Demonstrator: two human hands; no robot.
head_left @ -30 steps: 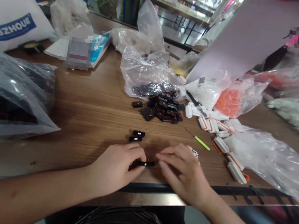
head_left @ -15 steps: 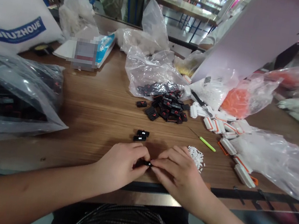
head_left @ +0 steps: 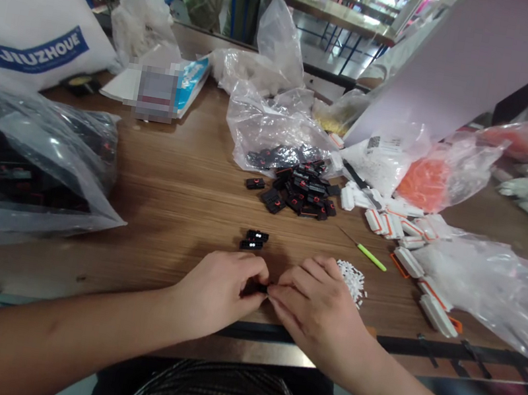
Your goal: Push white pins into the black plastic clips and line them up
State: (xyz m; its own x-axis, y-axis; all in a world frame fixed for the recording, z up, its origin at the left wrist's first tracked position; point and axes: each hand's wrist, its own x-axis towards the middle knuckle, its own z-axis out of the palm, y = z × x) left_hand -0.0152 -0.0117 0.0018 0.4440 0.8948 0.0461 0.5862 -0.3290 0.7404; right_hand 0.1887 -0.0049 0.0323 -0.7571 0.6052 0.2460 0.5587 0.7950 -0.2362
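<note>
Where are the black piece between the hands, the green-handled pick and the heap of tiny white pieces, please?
black piece point(head_left: 261, 288), head view, on its exposed end.
green-handled pick point(head_left: 371, 257), head view, on the green handle.
heap of tiny white pieces point(head_left: 350, 280), head view, on its middle.

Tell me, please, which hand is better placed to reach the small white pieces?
Probably the right hand: the white pieces lie just beside it, while the left hand is farther off.

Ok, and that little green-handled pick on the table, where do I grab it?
Pinch the green handle of the pick from above with your right hand. It lies flat on the table, and the handle is the thicker end, nearer that hand, while the thin metal tip points away, up-left.
</note>
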